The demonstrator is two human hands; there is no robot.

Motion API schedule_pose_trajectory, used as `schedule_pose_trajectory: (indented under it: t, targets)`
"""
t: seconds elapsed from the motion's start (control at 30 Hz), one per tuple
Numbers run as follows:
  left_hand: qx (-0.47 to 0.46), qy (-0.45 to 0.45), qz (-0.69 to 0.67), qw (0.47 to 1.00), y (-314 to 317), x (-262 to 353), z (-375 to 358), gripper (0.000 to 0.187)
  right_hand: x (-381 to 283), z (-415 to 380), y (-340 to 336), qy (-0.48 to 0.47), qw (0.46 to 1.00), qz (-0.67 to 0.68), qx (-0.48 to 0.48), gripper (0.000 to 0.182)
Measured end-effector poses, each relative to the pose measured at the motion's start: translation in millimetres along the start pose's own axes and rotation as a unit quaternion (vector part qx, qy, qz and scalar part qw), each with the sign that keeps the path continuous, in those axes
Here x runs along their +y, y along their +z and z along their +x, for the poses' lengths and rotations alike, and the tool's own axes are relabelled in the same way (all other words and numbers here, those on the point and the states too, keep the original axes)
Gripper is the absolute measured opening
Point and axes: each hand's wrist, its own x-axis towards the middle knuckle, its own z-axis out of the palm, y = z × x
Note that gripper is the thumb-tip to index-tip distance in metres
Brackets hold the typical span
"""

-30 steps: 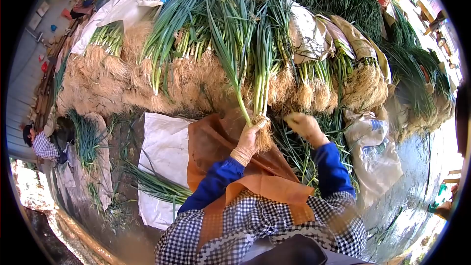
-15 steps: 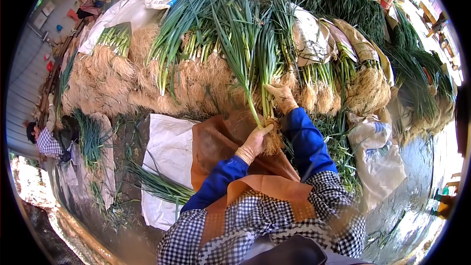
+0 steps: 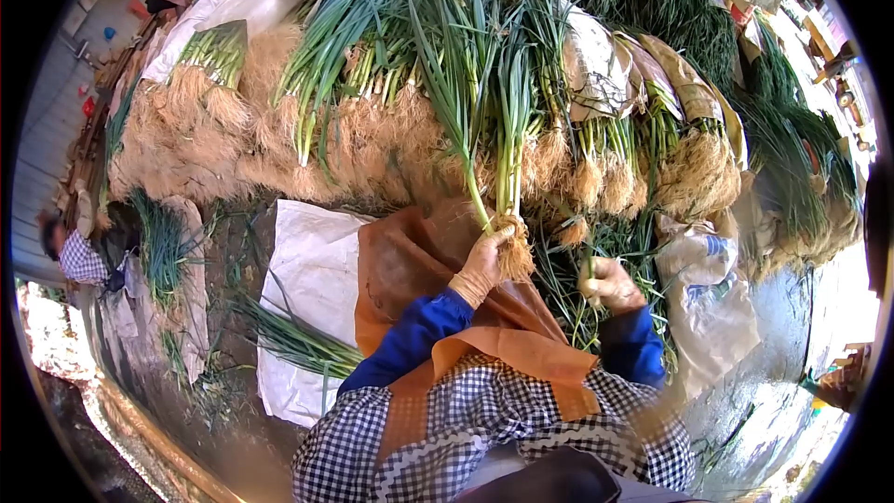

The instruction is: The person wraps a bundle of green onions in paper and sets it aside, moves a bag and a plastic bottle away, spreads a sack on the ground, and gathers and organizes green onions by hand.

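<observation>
My left hand [image 3: 482,265] is closed around the lower stems of a few green garlic plants [image 3: 507,154], just above their bushy tan roots [image 3: 518,259]. Their long leaves point away from me, over the heap behind. To the right, my right hand [image 3: 610,284] is apart from the plants, its fingers pinched together. A thin green leaf strip [image 3: 589,259] shows at those fingertips. Below and around that hand lie loose green leaves [image 3: 568,303]. A brown apron [image 3: 410,265] spreads beneath my left hand.
Rooted green garlic [image 3: 372,130] is heaped in a row ahead, partly under pale sacks [image 3: 591,65]. A white sheet [image 3: 303,270] with some stalks [image 3: 307,345] lies left. A crumpled plastic sack [image 3: 712,307] lies right. Another person [image 3: 82,251] is at the far left.
My right hand has let go of the stems and moved down and to the right, a thin leaf strip now at its fingers. My left hand keeps its hold on the plants.
</observation>
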Motion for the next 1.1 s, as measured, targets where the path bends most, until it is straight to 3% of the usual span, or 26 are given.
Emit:
schedule_pose_trajectory:
  t: [0.03,0.07,0.1,0.13,0.17,0.2,0.23,0.3,0.43,0.5,0.53,0.6,0.63,0.67,0.7,0.77,0.8,0.83,0.87,0.9,0.97,1.0,1.03,1.07,1.1]
  targets:
    - [-0.002,-0.003,-0.001,1.0,1.0,-1.2,1.6,0.02,4.3,-4.8,-18.8,0.115,0.98,-0.155,0.041,0.022]
    - [0.007,0.002,0.021,1.0,2.0,-3.2,2.5,0.02,6.0,-1.9,-28.6,0.227,0.922,-0.303,0.079,0.021]
    - [0.017,0.005,0.045,0.999,2.6,-5.7,1.7,0.02,12.4,6.5,-32.9,0.228,0.922,-0.301,0.084,0.021]
    - [0.011,0.002,0.049,0.999,6.0,-5.2,2.5,0.02,8.5,26.4,-30.5,0.208,0.839,-0.493,0.106,0.028]
    - [0.018,0.016,0.066,0.998,11.1,-5.6,3.1,0.019,-1.2,47.8,-26.9,0.18,0.715,-0.664,0.123,0.041]
    - [0.029,0.03,0.079,0.996,15.7,-7.4,-0.1,0.019,-16.9,66.5,-13.3,0.032,0.864,-0.465,0.188,0.042]
    - [0.039,0.006,0.076,0.996,21.1,-4.6,-6.2,0.02,-31.6,93.6,-0.6,-0.002,0.878,-0.428,0.215,0.041]
    - [0.039,0.014,0.092,0.995,19.9,-6.7,-6.2,0.021,-66.7,138.6,18.1,-0.005,0.847,-0.498,0.186,0.045]
    - [0.051,0.033,0.099,0.993,18.0,-1.1,-6.9,0.024,-41.4,196.2,-3.7,-0.074,0.862,-0.497,0.064,0.039]
    - [0.056,0.02,0.079,0.995,13.2,-0.9,-8.0,0.023,-54.9,169.3,16.9,0.005,0.918,-0.391,0.06,0.032]
    - [0.051,0.016,0.054,0.997,9.3,-0.7,-7.2,0.022,-25.1,167.4,9.7,-0.04,0.925,-0.375,0.033,0.029]
    - [0.049,0.013,0.027,0.998,3.8,0.0,-3.8,0.021,-42.8,102.2,48.2,0.022,0.938,-0.347,-0.011,0.02]
    - [0.049,0.019,0.018,0.998,2.7,0.0,-0.6,0.02,-42.9,72.0,51.4,0.064,0.946,-0.312,-0.063,0.017]
    - [0.049,0.023,0.008,0.998,0.5,-1.2,1.0,0.018,-35.6,48.3,37.7,0.051,0.94,-0.275,-0.195,0.019]
    - [0.043,0.029,0.03,0.998,-2.9,-1.5,2.9,0.018,-15.5,26.6,19.2,0.013,0.951,-0.155,-0.268,0.019]
    - [0.031,0.026,0.049,0.998,2.4,-2.8,1.9,0.018,-13.9,-13.8,-11.6,0.159,0.964,-0.187,-0.102,0.016]
    - [0.02,0.026,0.071,0.997,5.5,-1.8,2.7,0.018,12.5,-20.3,-49.8,0.231,0.903,-0.362,0.012,0.018]
    - [0.022,0.002,0.078,0.997,2.8,-2.7,4.6,0.017,39.0,-26.8,-88.0,0.332,0.801,-0.486,0.108,0.021]
    - [0.019,0.002,0.08,0.997,2.0,-3.5,4.6,0.017,52.9,-41.9,-139.6,0.325,0.583,-0.729,0.153,0.031]
    - [0.014,0.018,0.102,0.995,3.1,-3.4,6.5,0.017,61.5,-47.6,-175.6,0.271,0.523,-0.785,0.193,0.025]
    - [0.014,0.039,0.118,0.992,5.7,-7.3,4.0,0.017,41.1,-31.1,-170.5,0.179,0.694,-0.565,0.409,0.03]
    - [0.021,0.049,0.141,0.989,8.1,-8.8,2.2,0.02,30.5,-22.5,-168.1,0.092,0.741,-0.444,0.496,0.032]
    - [0.025,0.06,0.164,0.984,12.8,-9.2,2.1,0.023,25.8,5.6,-143.6,0.012,0.851,-0.238,0.468,0.039]
    - [0.029,0.071,0.186,0.98,15.6,-10.5,2.1,0.026,19.8,34.0,-117.6,-0.05,0.901,-0.008,0.431,0.047]
    - [0.011,0.074,0.204,0.976,11.6,-13.4,5.0,0.027,4.1,59.0,-71.8,0.024,0.928,-0.156,0.337,0.052]
